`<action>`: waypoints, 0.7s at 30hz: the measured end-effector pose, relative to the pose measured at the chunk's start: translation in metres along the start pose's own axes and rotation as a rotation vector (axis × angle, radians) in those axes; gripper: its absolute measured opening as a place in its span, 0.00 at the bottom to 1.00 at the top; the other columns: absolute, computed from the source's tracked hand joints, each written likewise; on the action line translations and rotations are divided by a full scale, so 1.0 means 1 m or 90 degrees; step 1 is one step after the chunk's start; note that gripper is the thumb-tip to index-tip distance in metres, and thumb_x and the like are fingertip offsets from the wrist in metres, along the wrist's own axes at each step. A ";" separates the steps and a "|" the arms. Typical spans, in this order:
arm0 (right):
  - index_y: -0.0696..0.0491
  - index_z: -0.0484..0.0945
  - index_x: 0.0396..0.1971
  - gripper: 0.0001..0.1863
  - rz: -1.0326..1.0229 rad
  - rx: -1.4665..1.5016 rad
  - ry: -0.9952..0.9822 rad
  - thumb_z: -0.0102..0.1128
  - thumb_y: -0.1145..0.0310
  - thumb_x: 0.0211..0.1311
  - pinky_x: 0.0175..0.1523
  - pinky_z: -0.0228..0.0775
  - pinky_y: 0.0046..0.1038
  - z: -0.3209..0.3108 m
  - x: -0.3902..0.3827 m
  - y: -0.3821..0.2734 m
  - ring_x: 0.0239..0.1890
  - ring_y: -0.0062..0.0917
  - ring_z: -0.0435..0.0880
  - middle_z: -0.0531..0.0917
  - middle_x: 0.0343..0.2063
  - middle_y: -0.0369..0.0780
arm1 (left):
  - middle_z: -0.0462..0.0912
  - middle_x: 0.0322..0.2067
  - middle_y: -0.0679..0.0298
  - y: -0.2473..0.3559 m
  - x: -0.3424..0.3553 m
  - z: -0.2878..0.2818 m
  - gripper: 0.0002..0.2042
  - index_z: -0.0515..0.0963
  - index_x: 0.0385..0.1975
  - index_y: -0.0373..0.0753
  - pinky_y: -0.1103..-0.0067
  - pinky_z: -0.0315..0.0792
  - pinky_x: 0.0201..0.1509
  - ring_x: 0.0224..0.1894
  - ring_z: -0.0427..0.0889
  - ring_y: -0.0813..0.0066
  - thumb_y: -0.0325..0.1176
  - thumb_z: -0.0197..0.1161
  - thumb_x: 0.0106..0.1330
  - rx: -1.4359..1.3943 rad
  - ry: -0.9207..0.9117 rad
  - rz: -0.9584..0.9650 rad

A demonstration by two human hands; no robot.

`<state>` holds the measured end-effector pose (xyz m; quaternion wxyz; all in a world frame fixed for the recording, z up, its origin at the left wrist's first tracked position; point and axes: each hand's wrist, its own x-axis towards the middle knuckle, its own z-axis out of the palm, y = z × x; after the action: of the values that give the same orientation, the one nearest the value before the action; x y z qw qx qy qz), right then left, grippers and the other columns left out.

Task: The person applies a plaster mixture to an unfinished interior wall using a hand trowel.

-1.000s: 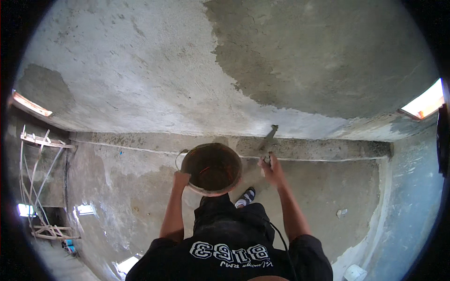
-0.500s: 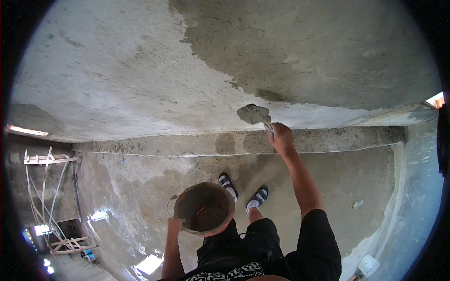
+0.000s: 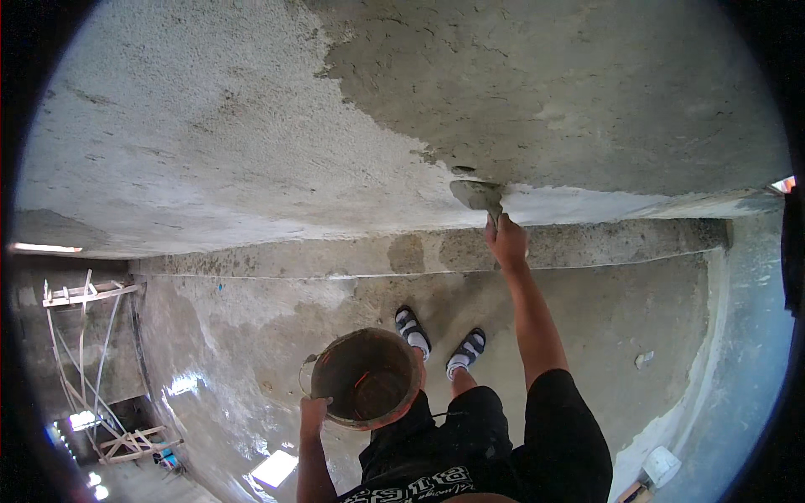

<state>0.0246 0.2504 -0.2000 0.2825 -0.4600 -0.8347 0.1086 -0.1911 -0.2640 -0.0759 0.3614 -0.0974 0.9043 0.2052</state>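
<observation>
My right hand [image 3: 507, 241] is closed round the handle of a trowel [image 3: 478, 196], its mortar-smeared blade against or very close to the wall at the lower edge of the wet plaster. Dark grey wet plaster [image 3: 537, 92] covers the wall's upper right part; paler, rough wall [image 3: 210, 126] spreads to the left. My left hand [image 3: 314, 412] grips the rim of a bucket [image 3: 402, 402], which is tilted before my left thigh. Inside, the bucket is stained with mortar, and a dark residue shows at its bottom.
A ledge [image 3: 327, 261] runs along the wall's foot. At left stands a wooden scaffold [image 3: 92, 293]. My sandalled feet [image 3: 465, 350] stand on the stained concrete floor [image 3: 587, 327]. A pale container [image 3: 662, 466] lies at lower right, near the bluish side wall [image 3: 746, 310].
The trowel has moved slightly right and up to the wet plaster's edge, its blade turned toward the wall. A small dark dab now shows above it. The bucket has barely shifted.
</observation>
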 end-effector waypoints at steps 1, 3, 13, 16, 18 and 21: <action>0.56 0.68 0.24 0.13 -0.015 0.004 0.012 0.55 0.62 0.58 0.20 0.69 0.37 -0.004 -0.002 -0.001 0.16 0.42 0.77 0.74 0.12 0.46 | 0.81 0.26 0.53 0.003 0.001 0.000 0.15 0.76 0.33 0.22 0.74 0.71 0.33 0.27 0.79 0.65 0.25 0.66 0.47 0.002 0.011 0.007; 0.56 0.68 0.23 0.13 -0.029 0.006 0.019 0.55 0.62 0.58 0.20 0.69 0.37 -0.011 0.000 -0.006 0.16 0.42 0.77 0.74 0.12 0.46 | 0.81 0.28 0.53 0.006 0.002 0.000 0.15 0.76 0.33 0.22 0.74 0.71 0.33 0.28 0.79 0.66 0.25 0.66 0.47 0.022 -0.023 0.008; 0.58 0.71 0.27 0.13 0.125 0.008 0.049 0.54 0.61 0.58 0.21 0.72 0.38 0.005 0.005 -0.031 0.16 0.40 0.78 0.76 0.13 0.46 | 0.81 0.29 0.49 0.003 0.023 0.004 0.16 0.75 0.32 0.21 0.73 0.73 0.35 0.30 0.81 0.61 0.25 0.67 0.46 0.066 -0.021 -0.002; 0.57 0.70 0.25 0.14 0.160 -0.004 0.063 0.53 0.60 0.59 0.20 0.70 0.39 0.011 -0.013 -0.024 0.16 0.42 0.77 0.75 0.12 0.47 | 0.81 0.29 0.49 -0.012 0.029 0.002 0.16 0.75 0.32 0.21 0.73 0.73 0.35 0.30 0.81 0.62 0.25 0.67 0.45 0.042 -0.028 0.018; 0.57 0.70 0.23 0.16 0.149 -0.015 0.100 0.53 0.59 0.59 0.19 0.67 0.41 0.009 -0.023 -0.022 0.15 0.44 0.76 0.74 0.11 0.48 | 0.82 0.30 0.50 -0.022 0.033 0.000 0.15 0.76 0.31 0.22 0.72 0.73 0.36 0.31 0.81 0.62 0.25 0.67 0.45 0.037 -0.025 0.040; 0.56 0.70 0.23 0.16 0.143 0.033 0.102 0.53 0.58 0.60 0.19 0.67 0.41 0.001 -0.029 -0.026 0.15 0.43 0.76 0.74 0.12 0.48 | 0.82 0.30 0.50 -0.031 0.036 -0.003 0.15 0.76 0.30 0.22 0.73 0.73 0.37 0.31 0.81 0.62 0.25 0.68 0.44 -0.015 -0.030 0.022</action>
<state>0.0178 0.2126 -0.2003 0.3463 -0.5501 -0.7498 0.1239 -0.2083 -0.2944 -0.1081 0.3775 -0.0808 0.8948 0.2241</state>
